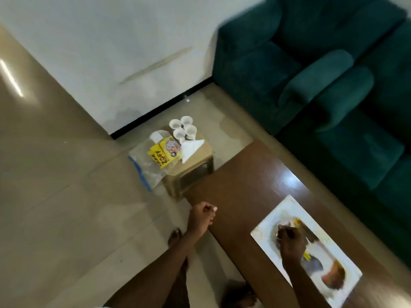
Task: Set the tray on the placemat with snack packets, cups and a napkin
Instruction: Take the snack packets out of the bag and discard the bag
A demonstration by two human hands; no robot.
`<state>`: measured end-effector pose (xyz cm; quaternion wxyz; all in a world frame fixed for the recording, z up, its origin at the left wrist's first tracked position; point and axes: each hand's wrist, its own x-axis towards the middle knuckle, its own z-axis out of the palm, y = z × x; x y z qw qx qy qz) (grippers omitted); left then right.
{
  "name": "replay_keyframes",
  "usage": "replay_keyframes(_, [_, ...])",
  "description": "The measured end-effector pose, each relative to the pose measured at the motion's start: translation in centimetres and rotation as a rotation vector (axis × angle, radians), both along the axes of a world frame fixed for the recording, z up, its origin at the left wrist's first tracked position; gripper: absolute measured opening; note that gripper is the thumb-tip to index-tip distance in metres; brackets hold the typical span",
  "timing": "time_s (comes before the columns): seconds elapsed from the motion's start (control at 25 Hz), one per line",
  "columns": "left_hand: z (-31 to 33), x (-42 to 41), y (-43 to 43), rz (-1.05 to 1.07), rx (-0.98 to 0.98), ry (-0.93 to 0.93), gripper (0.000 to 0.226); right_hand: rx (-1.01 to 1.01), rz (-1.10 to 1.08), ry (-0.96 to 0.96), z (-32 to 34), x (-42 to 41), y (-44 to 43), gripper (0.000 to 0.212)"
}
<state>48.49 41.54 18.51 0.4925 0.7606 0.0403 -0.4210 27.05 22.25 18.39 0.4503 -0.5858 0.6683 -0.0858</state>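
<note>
The white placemat (287,210), printed with blurred brown and yellow pictures, lies on the brown table (240,185) under the right hand (290,240), whose curled fingers touch it; whether they pinch it I cannot tell. The left hand (201,216) is a fist at the table's corner. Well apart, a stool (200,165) bears four white cups (182,128), one napkin (191,148) and two yellow snack packets (164,155)

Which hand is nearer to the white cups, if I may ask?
Left. The left hand hovers at the table corner, short of the cups; the right hand is over the placemat.
</note>
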Motion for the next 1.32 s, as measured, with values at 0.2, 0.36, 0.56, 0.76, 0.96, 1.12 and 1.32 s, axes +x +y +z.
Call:
replay_keyframes(0.2, [1.9,12.3,5.6,0.201,-0.058,-0.027,0.011,-0.075,0.269,-0.043,2.4,15.1,1.9,0.026])
replay_keyframes(0.36, [-0.1,19.4,9.9,0.374,-0.009,-0.036,0.004,-0.040,0.368,-0.133,2.0,25.2,3.7,0.029])
replay_keyframes(0.56, [-7.1,24.2,14.9,0.531,0.105,0.142,0.007,0.047,0.594,-0.154,-2.8,36.9,6.7,0.038])
replay_keyframes(0.76, [-15.0,27.2,16.5,0.524,0.295,0.175,0.047,-0.195,1.172,0.035,-11.5,43.6,10.2,0.063])
replay_keyframes(0.96, [-20.7,28.6,15.9,0.554,0.220,0.365,0.072,-0.416,1.516,0.199,-19.0,45.6,12.3,0.088])
replay_keyframes(1.12, [-22.2,28.2,15.6,0.705,0.013,0.514,0.057,-0.451,1.485,0.227,-20.4,45.4,12.3,0.088])
replay_keyframes(1.32, [-19.9,29.4,15.0,0.870,-0.178,0.375,0.042,-0.376,1.509,0.184,-19.2,45.7,11.6,0.086])
